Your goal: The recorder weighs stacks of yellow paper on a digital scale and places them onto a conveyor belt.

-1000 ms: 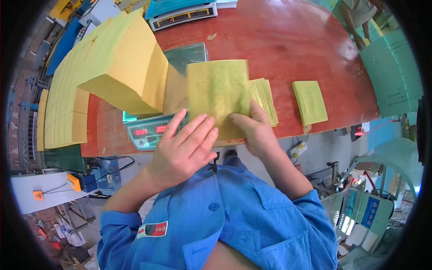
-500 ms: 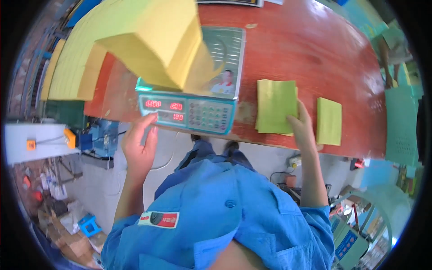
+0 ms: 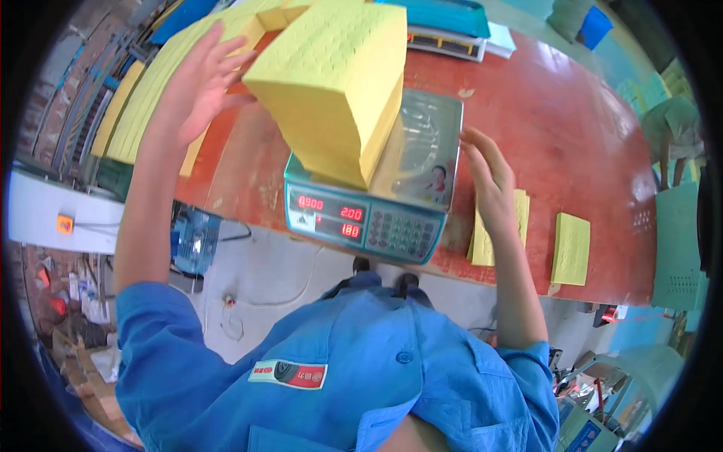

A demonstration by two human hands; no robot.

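A tall stack of yellow paper sheets (image 3: 320, 113) stands on the metal pan of a teal digital scale (image 3: 425, 132) with lit red digits. My left hand (image 3: 205, 87) is raised beside the stack's left side, its fingers spread and holding nothing. My right hand (image 3: 491, 181) is over a small pile of yellow sheets (image 3: 521, 215), near the scale's right edge. Its fingers are stretched out, and I see nothing in them. The hand and forearm hide part of that pile. Farther right lies a thinner yellow pile (image 3: 571, 248).
Long rows of yellow paper (image 3: 154, 98) cover the left of the red table (image 3: 550, 128). A second scale with a blue tray (image 3: 444, 19) stands at the back. Another person (image 3: 670, 132) is at the far right. A blue motor (image 3: 194, 241) sits below the table's left edge.
My left hand has moved from the scale's display up beside the tall stack. My right hand has left the edge of the small pile and risen toward the scale. The view has shifted.
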